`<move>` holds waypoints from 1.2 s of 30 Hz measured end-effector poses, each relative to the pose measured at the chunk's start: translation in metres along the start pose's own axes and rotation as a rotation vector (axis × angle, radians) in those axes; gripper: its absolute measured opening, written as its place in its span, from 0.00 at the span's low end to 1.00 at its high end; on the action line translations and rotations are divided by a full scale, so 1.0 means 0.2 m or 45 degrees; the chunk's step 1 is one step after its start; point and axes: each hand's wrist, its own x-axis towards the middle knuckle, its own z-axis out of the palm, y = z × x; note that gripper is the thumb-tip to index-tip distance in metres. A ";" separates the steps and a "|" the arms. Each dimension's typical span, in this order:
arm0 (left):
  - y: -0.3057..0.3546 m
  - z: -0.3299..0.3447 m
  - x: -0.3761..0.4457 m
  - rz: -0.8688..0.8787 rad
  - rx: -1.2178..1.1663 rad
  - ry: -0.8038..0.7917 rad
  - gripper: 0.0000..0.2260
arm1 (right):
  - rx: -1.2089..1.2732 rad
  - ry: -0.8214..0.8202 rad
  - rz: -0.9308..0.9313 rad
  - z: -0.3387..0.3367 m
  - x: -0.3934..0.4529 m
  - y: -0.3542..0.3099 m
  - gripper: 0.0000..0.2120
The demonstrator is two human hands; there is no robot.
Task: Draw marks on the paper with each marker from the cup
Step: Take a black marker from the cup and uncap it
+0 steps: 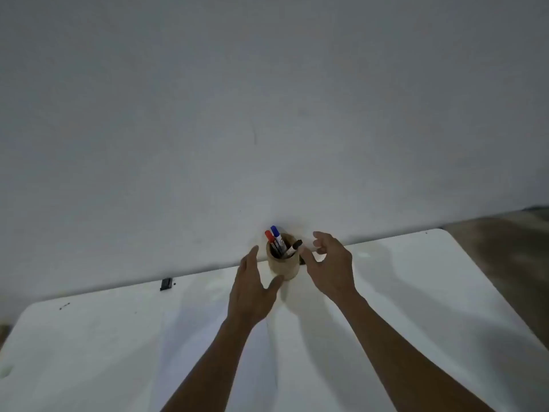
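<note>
No text, label, brand or number can be read anywhere. The blue-capped marker (pixel 277 238) standing in the cup (pixel 283 263) has dark print along its white barrel, but it is too small and blurred to make out.

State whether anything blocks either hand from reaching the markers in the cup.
Nothing visible does. The left hand and right hand flank the tan cylindrical cup, both open. The red-capped, blue-capped and black-capped markers stick up uncovered.
</note>
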 end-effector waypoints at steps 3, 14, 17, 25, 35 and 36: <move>-0.03 0.09 0.08 -0.115 -0.134 0.004 0.43 | 0.006 -0.091 0.108 0.08 0.07 0.04 0.24; -0.03 0.21 0.25 -0.125 -0.397 0.086 0.29 | -0.077 -0.055 0.085 0.21 0.17 0.05 0.09; -0.07 0.24 0.26 -0.143 -0.425 0.094 0.28 | -0.120 -0.074 0.052 0.20 0.19 0.07 0.08; -0.11 0.27 0.27 -0.131 -0.396 0.085 0.29 | -0.087 -0.136 0.025 0.11 0.22 0.01 0.09; -0.06 0.21 0.27 -0.107 -0.349 0.052 0.27 | 0.951 -0.058 0.745 -0.17 0.12 -0.05 0.09; -0.06 0.21 0.27 -0.107 -0.335 0.044 0.27 | 1.157 -0.076 0.844 -0.19 0.10 -0.05 0.09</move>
